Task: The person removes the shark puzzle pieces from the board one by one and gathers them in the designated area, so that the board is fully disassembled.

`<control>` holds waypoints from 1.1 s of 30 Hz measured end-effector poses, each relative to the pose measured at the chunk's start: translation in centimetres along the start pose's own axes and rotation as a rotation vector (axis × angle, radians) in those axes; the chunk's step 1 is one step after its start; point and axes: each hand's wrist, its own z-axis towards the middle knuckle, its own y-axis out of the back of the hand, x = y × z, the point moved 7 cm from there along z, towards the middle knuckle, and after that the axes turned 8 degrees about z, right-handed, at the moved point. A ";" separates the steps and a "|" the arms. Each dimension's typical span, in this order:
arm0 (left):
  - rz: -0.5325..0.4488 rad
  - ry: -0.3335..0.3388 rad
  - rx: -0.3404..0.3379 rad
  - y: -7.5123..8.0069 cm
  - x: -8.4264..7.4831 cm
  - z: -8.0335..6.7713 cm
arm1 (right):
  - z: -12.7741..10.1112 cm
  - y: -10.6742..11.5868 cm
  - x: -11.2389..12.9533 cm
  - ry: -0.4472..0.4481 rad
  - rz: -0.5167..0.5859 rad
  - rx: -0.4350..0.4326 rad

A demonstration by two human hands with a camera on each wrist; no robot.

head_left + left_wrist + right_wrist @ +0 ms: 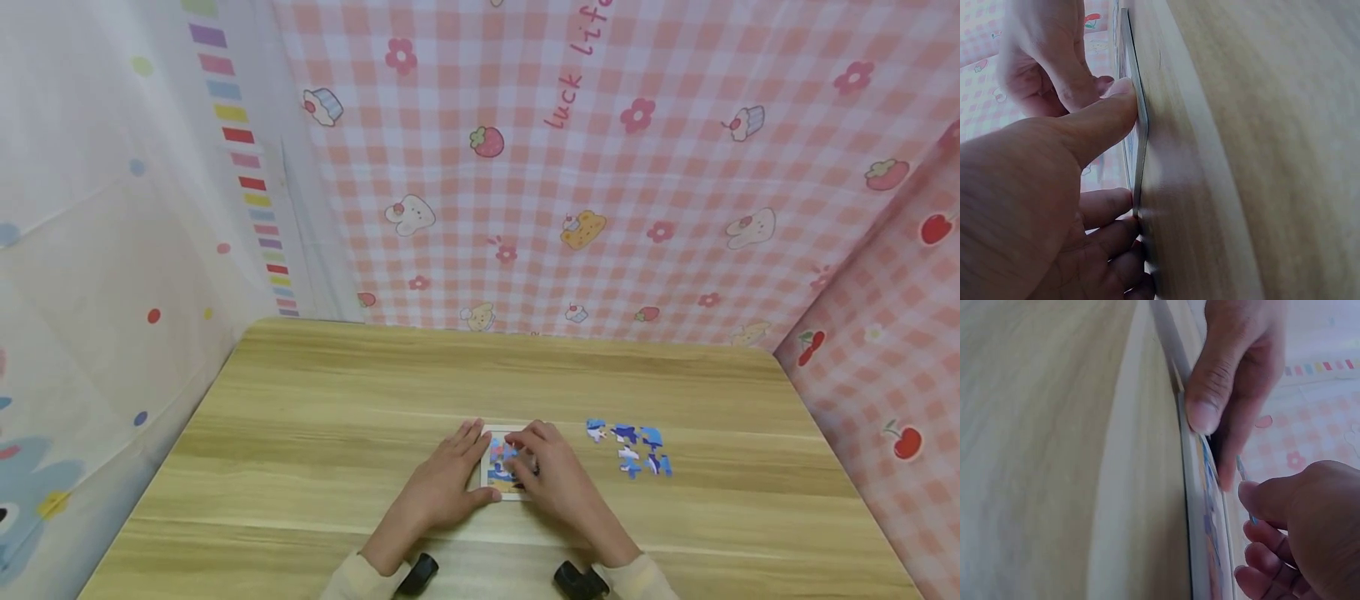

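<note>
Right wrist only – right hand [1297, 531] pinches puzzle piece [1243, 487].

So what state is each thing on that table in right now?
Puzzle board: flat on the table, partly filled.
Loose puzzle pieces: scattered to the right of the board, not placed.
Left hand: thumb against the board's near edge, fingers along its left side.
Right hand: over the board, pinching a puzzle piece.
Table: wooden, bears everything.
</note>
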 end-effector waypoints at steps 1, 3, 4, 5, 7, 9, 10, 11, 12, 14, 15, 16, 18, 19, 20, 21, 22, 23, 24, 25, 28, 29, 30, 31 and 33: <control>-0.001 0.003 -0.002 0.0 0.0 0.0 | -0.1 0.2 -0.1 -0.001 0.011 -0.004; -0.001 0.009 -0.003 0.0 0.0 0.0 | -0.2 0.7 -0.3 -0.013 0.027 -0.013; -0.003 0.011 -0.005 0.0 0.0 0.0 | -0.3 0.9 -0.4 -0.019 0.034 -0.018; -0.003 0.011 -0.006 0.0 0.0 0.0 | -0.4 1.2 -0.6 -0.028 0.043 -0.022; -0.006 0.011 -0.010 -0.1 0.0 0.0 | -0.6 1.6 -1.1 -0.048 0.052 -0.028; -0.007 0.008 -0.013 -0.1 0.1 0.0 | -0.9 2.0 -1.6 -0.065 0.051 -0.034; -0.008 0.008 -0.013 -0.2 0.1 0.0 | -1.0 2.2 -1.8 -0.071 0.051 -0.035; -0.009 0.009 -0.013 -0.1 0.1 0.0 | -1.1 2.4 -2.1 -0.077 0.054 -0.034; -0.010 0.011 -0.013 -0.2 0.1 0.0 | -1.2 2.6 -2.3 -0.081 0.052 -0.035; -0.015 0.012 -0.013 -0.2 0.2 0.0 | -1.4 3.0 -2.7 -0.077 0.054 -0.044; -0.018 0.014 -0.010 -0.2 0.2 0.0 | -1.5 3.2 -2.9 -0.072 0.054 -0.053; -0.021 0.014 -0.010 -0.2 0.2 0.0 | -1.6 3.4 -3.0 -0.063 0.052 -0.063; -0.027 0.013 -0.010 -0.2 0.2 -0.1 | -1.9 3.9 -3.3 -0.026 0.037 -0.092; -0.031 0.013 -0.010 -0.2 0.1 -0.1 | -2.0 4.2 -3.4 -0.008 0.031 -0.106; -0.032 0.014 -0.008 -0.2 0.1 -0.1 | -2.2 4.5 -3.5 0.008 0.022 -0.119; -0.034 0.014 -0.008 -0.1 0.1 -0.1 | -2.3 4.7 -3.7 0.023 0.009 -0.132; -0.035 0.013 -0.008 -0.1 0.1 -0.1 | -2.5 5.0 -3.8 0.032 0.001 -0.142; -0.034 0.013 -0.010 -0.1 0.1 -0.1 | -2.6 5.3 -4.0 0.036 -0.005 -0.149; -0.032 0.014 -0.009 -0.1 0.0 -0.1 | -2.7 5.5 -4.2 0.036 -0.013 -0.154; -0.030 0.011 -0.011 0.0 0.0 -0.1 | -2.9 5.7 -4.5 0.028 -0.019 -0.155; -0.023 0.008 -0.017 0.0 0.0 -0.1 | -3.2 6.4 -5.1 0.003 -0.041 -0.159; -0.019 0.006 -0.019 0.1 -0.1 -0.1 | -3.3 6.6 -5.3 -0.004 -0.045 -0.158; -0.017 0.005 -0.020 0.1 -0.1 -0.1 | -3.4 6.8 -5.5 -0.012 -0.051 -0.158; -0.017 0.004 -0.022 0.1 -0.1 -0.1 | -3.5 7.0 -5.7 -0.017 -0.057 -0.160; -0.015 0.004 -0.023 0.1 -0.1 -0.2 | -3.7 7.3 -6.1 -0.025 -0.057 -0.158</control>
